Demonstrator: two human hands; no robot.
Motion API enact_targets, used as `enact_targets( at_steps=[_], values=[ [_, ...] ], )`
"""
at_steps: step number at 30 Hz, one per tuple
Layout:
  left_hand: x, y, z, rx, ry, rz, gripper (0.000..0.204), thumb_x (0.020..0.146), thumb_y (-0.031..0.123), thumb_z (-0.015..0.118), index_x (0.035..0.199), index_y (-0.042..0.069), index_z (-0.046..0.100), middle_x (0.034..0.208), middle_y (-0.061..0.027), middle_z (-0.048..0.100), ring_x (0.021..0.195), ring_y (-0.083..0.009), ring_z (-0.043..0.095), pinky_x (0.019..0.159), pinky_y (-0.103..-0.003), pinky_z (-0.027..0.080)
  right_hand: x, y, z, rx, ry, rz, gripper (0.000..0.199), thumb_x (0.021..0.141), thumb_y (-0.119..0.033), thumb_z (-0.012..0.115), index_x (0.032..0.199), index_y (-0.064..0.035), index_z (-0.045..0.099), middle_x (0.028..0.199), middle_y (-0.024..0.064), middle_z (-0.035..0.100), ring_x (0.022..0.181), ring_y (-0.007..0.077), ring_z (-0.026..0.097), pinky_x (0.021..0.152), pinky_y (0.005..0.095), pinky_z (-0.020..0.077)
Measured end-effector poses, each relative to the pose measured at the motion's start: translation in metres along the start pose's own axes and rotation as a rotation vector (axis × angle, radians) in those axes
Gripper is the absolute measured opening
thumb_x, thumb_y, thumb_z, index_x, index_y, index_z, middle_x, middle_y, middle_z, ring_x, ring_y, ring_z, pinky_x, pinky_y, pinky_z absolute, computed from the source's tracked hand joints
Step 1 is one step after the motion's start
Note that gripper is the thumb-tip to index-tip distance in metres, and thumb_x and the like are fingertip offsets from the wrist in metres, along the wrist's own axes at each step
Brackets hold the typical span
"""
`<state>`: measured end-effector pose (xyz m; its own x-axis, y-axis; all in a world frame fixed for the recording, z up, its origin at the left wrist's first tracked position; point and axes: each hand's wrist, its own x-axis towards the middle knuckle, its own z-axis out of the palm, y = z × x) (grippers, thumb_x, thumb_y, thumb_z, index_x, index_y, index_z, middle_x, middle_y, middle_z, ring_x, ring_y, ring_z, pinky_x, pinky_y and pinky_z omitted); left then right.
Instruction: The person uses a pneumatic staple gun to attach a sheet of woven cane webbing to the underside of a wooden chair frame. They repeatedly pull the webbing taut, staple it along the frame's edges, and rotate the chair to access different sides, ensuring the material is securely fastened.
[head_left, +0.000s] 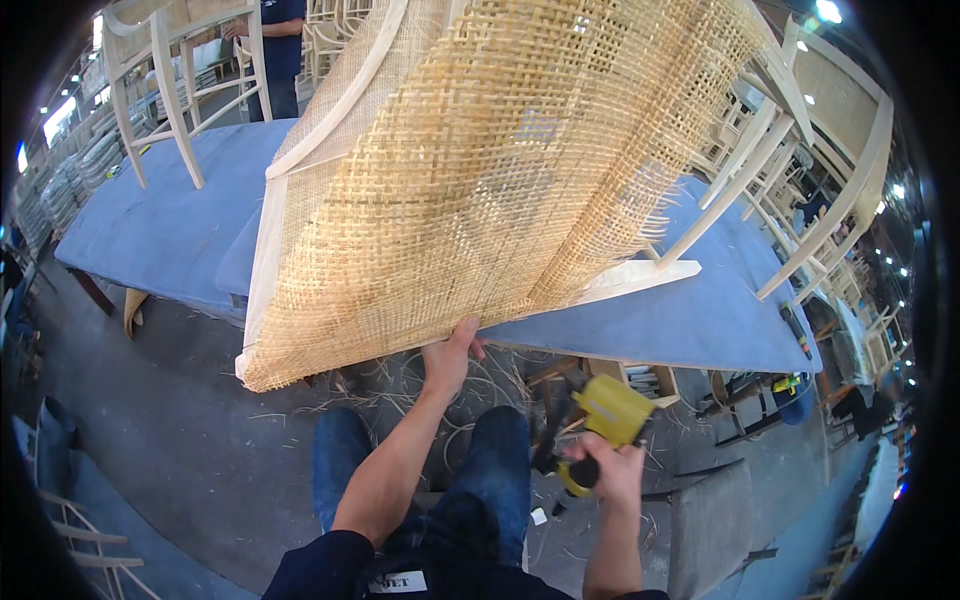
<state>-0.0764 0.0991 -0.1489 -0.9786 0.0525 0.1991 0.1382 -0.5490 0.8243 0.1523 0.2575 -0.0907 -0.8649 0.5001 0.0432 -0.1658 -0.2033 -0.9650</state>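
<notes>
A large sheet of woven cane webbing (470,180) lies over a pale wooden chair frame (262,245), which is tilted on the blue padded table. Its right edge is frayed into loose strands. My left hand (450,358) is closed on the sheet's lower edge, thumb on top and the other fingers partly hidden beneath. Off to the right, below the table edge, my right hand (614,468) wraps round the handle of a yellow-green staple gun (612,408). The gun is apart from the cane, and its nose looks dark and a little blurred.
The blue padded table (640,330) spans the front. Wooden chairs stand on it at the left (185,100) and right (850,190). Under its edge is an open wooden box (655,380). Cane scraps litter the floor near my knees. Another person (282,50) stands at the back left.
</notes>
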Motion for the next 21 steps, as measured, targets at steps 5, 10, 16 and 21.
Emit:
enact_targets(
  at_steps=[5,10,16,21],
  values=[
    [0.001,0.003,0.000,0.004,-0.012,-0.010,0.020,0.098,0.016,0.069,0.104,-0.003,0.064,0.082,-0.0082,0.066,0.053,-0.0154,0.060,0.060,-0.033,0.059,0.021,0.012,0.056,-0.086,-0.076,-0.148,0.038,0.090,0.007,0.069,0.126,0.0062,0.057,0.094,0.0102,0.069,0.078,0.0175,0.070,0.069,0.0310,0.0579],
    [0.001,-0.001,0.001,-0.030,0.016,-0.012,0.019,0.097,0.014,0.069,0.105,-0.003,0.063,0.084,-0.0081,0.066,0.054,-0.0156,0.060,0.058,-0.032,0.057,0.037,0.007,0.075,-0.161,-0.060,-0.156,0.044,0.089,0.008,0.068,0.130,0.0046,0.056,0.094,0.0082,0.067,0.070,0.0134,0.065,0.062,0.0282,0.0532],
    [0.001,-0.004,-0.003,0.028,-0.004,-0.028,0.019,0.099,0.015,0.067,0.104,-0.002,0.063,0.083,-0.0088,0.066,0.054,-0.0160,0.060,0.059,-0.034,0.057,0.050,0.003,0.088,-0.246,-0.059,-0.121,0.051,0.089,0.007,0.069,0.137,0.0025,0.053,0.091,0.0058,0.067,0.067,0.0104,0.062,0.059,0.0264,0.0518],
    [0.002,-0.006,-0.003,0.022,0.010,-0.068,0.018,0.098,0.012,0.068,0.107,-0.003,0.064,0.085,-0.0080,0.067,0.056,-0.0151,0.061,0.054,-0.031,0.055,0.052,-0.007,0.095,-0.241,-0.053,-0.135,0.024,0.092,0.007,0.063,0.115,0.0050,0.062,0.085,0.0055,0.065,0.066,0.0121,0.061,0.062,0.0286,0.0512]
  ],
)
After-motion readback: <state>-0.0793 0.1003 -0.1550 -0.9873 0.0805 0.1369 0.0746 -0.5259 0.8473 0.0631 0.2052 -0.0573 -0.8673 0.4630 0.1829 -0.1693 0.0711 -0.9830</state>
